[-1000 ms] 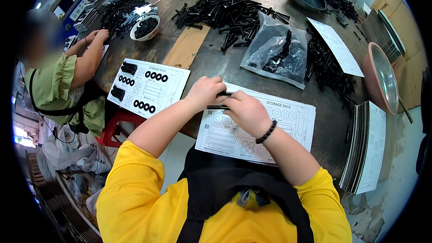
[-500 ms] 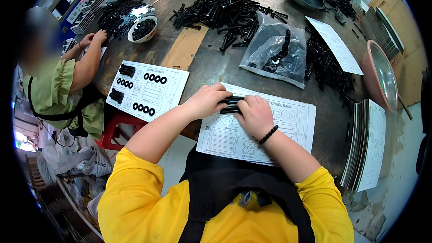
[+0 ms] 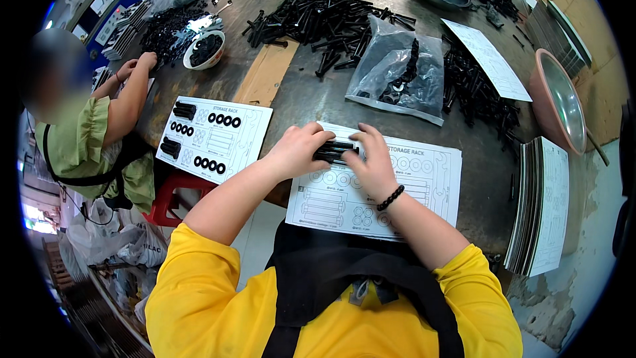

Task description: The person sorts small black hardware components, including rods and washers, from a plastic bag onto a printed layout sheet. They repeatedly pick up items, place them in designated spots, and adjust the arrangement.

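Observation:
My left hand (image 3: pixel 299 150) and my right hand (image 3: pixel 370 162) meet over a white printed sheet (image 3: pixel 424 179) with outlines of bolts and washers. Both hands press on a small bundle of black bolts (image 3: pixel 335 151) lying at the sheet's upper left. A black bead bracelet circles my right wrist. Yellow sleeves and a black apron fill the lower part of the view.
A second sheet (image 3: pixel 215 138) with black bolts and washers laid on it lies to the left. A person in green (image 3: pixel 99 139) works at far left. A bolt pile (image 3: pixel 318 23), a clear bag of parts (image 3: pixel 397 73), metal bowls (image 3: pixel 560 103) and stacked sheets (image 3: pixel 540 205) surround me.
My hands dropped from the sheet's top edge onto the sheet and closed together around the black bolts. The person at left kept reaching toward the bowl.

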A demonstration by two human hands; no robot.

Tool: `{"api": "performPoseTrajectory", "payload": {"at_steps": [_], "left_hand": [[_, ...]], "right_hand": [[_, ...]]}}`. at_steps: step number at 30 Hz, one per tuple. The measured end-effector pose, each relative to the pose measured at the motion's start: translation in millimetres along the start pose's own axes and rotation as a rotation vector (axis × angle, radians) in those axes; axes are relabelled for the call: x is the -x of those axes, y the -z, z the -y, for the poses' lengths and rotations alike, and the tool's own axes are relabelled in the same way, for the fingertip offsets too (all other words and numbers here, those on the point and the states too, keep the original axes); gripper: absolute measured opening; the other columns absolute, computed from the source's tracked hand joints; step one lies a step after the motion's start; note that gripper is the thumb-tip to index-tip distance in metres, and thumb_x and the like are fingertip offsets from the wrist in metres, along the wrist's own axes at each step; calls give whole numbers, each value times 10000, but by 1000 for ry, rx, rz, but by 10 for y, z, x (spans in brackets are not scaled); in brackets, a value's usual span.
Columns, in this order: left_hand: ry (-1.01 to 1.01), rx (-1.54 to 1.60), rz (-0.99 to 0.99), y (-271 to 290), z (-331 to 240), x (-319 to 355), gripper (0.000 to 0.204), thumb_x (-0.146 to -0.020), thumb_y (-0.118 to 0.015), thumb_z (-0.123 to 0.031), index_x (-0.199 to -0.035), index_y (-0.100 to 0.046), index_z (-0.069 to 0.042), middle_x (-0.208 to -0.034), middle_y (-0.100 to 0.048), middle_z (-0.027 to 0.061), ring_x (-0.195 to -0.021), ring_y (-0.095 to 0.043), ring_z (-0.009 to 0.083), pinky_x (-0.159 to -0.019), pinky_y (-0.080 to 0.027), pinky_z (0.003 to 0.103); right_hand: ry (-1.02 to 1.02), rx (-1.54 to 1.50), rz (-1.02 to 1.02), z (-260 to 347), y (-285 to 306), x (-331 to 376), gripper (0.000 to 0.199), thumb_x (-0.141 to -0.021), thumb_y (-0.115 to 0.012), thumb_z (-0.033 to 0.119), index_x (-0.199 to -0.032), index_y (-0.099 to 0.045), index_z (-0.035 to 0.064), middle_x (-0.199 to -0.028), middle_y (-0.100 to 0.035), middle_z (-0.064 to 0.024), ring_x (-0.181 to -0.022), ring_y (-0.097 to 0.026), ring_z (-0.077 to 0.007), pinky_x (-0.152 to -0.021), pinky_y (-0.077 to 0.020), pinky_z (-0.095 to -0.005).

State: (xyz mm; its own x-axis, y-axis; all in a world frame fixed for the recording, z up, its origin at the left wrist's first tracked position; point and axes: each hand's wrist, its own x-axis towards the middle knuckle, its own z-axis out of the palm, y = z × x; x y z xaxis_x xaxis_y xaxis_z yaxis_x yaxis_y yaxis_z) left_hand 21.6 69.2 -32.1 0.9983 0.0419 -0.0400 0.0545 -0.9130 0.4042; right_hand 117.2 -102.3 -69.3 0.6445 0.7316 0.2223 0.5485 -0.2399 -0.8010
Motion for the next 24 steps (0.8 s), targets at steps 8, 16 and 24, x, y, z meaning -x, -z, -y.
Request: {"api": "performPoseTrajectory", "payload": {"at_steps": [8, 16, 24], "left_hand": [[47, -48, -30, -69, -116, 3, 482, -677, -711, -270, -1116, -556, -145, -1026, -524, 99, -962, -515, 255, -916, -324, 379], [61, -56, 16, -33, -153, -14, 509, -672, -704, -283, -1130, -544, -131, -1054, -519, 114, -1013, -492, 282, -955, -298, 390], [103, -136, -108, 88, -288, -208, 451, -705, -693, -259, -1098, -558, -84, -1058, -520, 118, -968, -512, 280, -852, -405, 374]], "right_hand": [[-312, -1296, -223, 74, -229, -4, 558, -951, -297, 437, -1344, -298, 40, -1412, -269, -86, -1347, -147, -222, -1103, -60, -361], [-382, -1092, -167, -96, 399, 128, 420, -968, -325, 333, -1254, -407, 37, -1288, -422, -73, -1222, -363, -194, -1039, -252, -352], [-302, -439, -70, -538, 1235, 168, 207, -854, -546, 134, -1001, -597, -2, -929, -600, -58, -809, -546, -122, -731, -439, -238]]}}
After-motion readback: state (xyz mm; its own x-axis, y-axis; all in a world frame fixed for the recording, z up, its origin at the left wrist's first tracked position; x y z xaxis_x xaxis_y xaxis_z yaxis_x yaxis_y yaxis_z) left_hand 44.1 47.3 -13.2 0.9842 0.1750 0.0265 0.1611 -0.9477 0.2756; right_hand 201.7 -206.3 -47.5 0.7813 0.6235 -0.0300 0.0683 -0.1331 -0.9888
